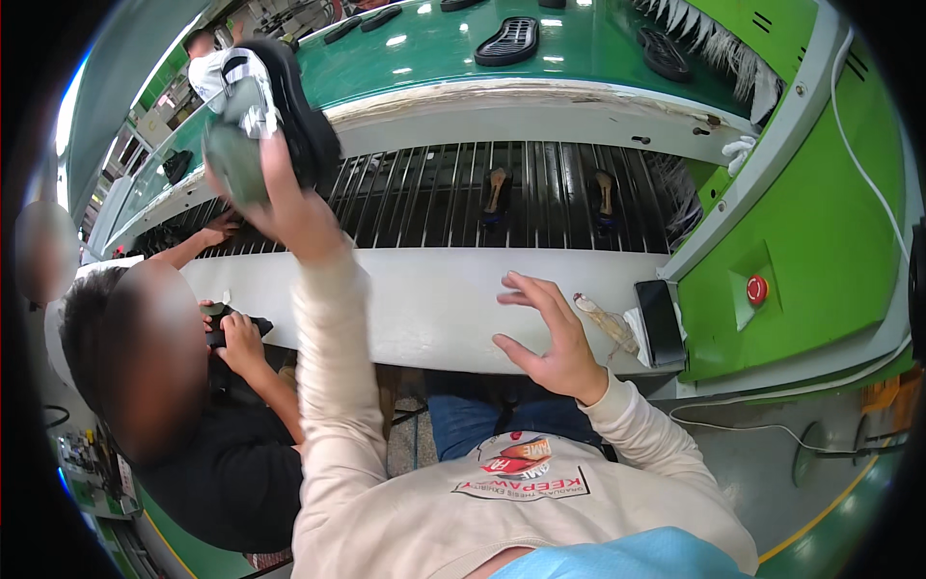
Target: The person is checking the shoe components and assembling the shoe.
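Observation:
My left hand is raised over the far left of the rod conveyor, gripping a shoe with a thick black sole and a greyish-green upper. Motion smears both, and the shoe's far side is hidden. Above the white ledge, my right hand holds nothing, its fingers apart and thumb spread. Close to its right lie a black phone and a crumpled clear plastic wrap.
Two narrow dark pieces with tan middles, one of them a slim piece, lie on the rod conveyor. Black soles, including a sole, ride the green belt. A co-worker sits left, holding a dark piece. A red button is on the green housing.

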`<move>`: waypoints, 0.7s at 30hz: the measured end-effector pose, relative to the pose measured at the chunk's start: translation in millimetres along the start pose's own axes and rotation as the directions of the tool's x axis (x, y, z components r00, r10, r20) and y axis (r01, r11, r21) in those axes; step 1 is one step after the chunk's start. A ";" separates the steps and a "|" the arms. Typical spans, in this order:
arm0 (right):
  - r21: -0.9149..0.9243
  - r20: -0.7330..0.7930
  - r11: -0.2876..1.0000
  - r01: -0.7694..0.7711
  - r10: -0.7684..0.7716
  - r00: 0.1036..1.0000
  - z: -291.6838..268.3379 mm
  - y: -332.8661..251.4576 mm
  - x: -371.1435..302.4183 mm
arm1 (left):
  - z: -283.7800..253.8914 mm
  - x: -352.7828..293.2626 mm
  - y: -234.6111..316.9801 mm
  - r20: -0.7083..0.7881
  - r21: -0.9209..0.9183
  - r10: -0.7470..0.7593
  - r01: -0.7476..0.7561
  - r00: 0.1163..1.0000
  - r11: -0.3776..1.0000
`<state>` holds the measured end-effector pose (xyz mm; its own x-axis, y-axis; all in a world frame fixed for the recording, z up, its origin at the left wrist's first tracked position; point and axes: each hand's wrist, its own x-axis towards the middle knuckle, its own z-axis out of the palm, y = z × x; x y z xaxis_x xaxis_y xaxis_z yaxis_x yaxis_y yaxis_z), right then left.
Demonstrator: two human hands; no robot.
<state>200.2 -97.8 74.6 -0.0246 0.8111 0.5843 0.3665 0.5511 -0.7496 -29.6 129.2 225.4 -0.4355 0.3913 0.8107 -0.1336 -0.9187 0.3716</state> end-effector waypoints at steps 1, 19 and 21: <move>-0.002 -0.019 1.000 -0.030 0.030 0.999 -3.0 0.6 -3.1 | 13.9 36.8 -12.4 0.074 0.068 0.049 -0.054 0.996 0.996; -0.175 0.029 0.960 -0.217 0.225 0.974 -34.9 42.3 -42.2 | -77.7 195.7 -177.1 0.585 0.810 -0.384 -0.486 0.715 0.329; -0.154 0.042 0.961 -0.230 0.239 0.970 -33.7 48.1 -51.1 | -89.7 191.6 -170.2 0.572 0.816 -0.425 -0.537 0.701 0.212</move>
<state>250.5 -119.3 19.1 0.0247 0.9269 0.3746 0.5008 0.3128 -0.8071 -170.1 355.7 276.9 0.2606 0.6956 0.6695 0.9323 -0.3614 0.0126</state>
